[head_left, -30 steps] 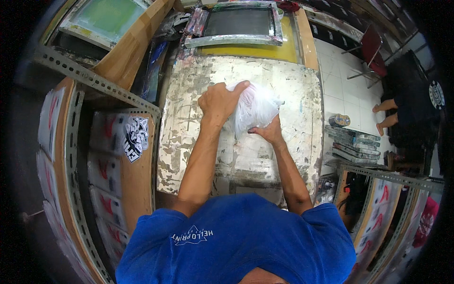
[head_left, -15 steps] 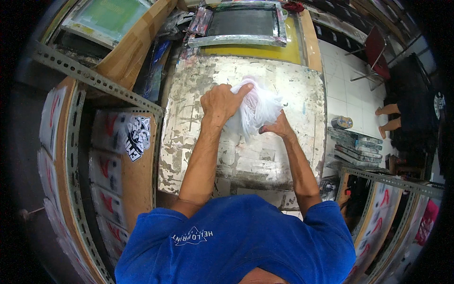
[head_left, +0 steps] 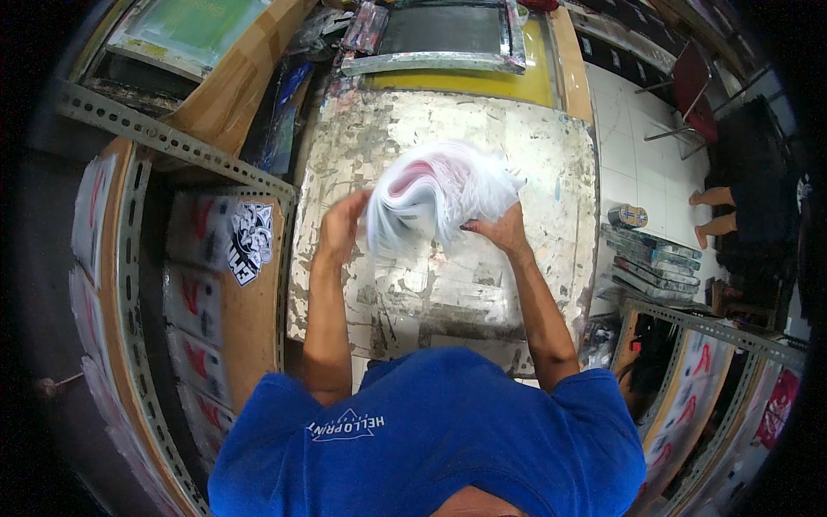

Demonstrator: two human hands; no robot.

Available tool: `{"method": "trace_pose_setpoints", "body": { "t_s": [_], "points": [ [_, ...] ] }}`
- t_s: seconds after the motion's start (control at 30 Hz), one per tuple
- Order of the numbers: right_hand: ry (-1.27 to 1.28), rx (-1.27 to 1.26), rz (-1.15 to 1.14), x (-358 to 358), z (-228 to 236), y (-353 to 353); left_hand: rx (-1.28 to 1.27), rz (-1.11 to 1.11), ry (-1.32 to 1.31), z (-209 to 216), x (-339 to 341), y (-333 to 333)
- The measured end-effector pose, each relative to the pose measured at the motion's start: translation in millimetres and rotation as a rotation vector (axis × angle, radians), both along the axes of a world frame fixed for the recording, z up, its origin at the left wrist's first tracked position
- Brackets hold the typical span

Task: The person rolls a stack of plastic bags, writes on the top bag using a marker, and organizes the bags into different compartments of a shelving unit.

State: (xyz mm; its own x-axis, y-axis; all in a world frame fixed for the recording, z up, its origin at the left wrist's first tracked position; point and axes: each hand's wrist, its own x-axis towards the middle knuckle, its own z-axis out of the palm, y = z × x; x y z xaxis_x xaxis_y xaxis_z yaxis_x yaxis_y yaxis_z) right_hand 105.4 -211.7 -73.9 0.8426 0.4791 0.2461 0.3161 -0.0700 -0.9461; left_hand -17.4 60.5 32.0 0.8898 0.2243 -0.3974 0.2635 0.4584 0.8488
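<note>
A bundle of thin white plastic bags [head_left: 444, 185] is bent over in a loose arch above the worktable [head_left: 448, 319], with some pink showing inside the fold. My right hand [head_left: 504, 231] grips the bundle's lower right side, thumb in front and the fingers mostly behind the plastic. At the bundle's left edge is my left hand [head_left: 345, 222], blurred by motion. Its fingertips lie beside or behind the plastic, so their grip cannot be made out. The bundle's edges are also smeared.
Beyond the worktable's far edge lies a framed printing screen [head_left: 444, 33] on a yellow panel [head_left: 465, 82]. A metal-edged rack [head_left: 151, 129] with packed plastic sheets stands close on my left. At right are stacked frames [head_left: 650, 258], a small tin [head_left: 627, 215], a red chair [head_left: 692, 90] and a person's feet [head_left: 715, 215].
My left hand has left the top of the bundle and moved left and toward me. The gathered bags have spread wider into an arch. My right hand stays on the right side.
</note>
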Motion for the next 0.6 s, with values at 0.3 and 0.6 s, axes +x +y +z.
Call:
{"method": "trace_pose_setpoints", "body": {
  "t_s": [0.3, 0.6],
  "points": [
    [0.058, 0.071, -0.043, -10.5, 4.1, 3.9, 0.335, -0.161, -0.003, -47.0, -13.0, -26.3],
    [0.033, 0.033, -0.02, -3.6, 3.7, 1.9, 0.873, -0.164, -0.205, -81.7, 17.7, -47.0]
  ]
}}
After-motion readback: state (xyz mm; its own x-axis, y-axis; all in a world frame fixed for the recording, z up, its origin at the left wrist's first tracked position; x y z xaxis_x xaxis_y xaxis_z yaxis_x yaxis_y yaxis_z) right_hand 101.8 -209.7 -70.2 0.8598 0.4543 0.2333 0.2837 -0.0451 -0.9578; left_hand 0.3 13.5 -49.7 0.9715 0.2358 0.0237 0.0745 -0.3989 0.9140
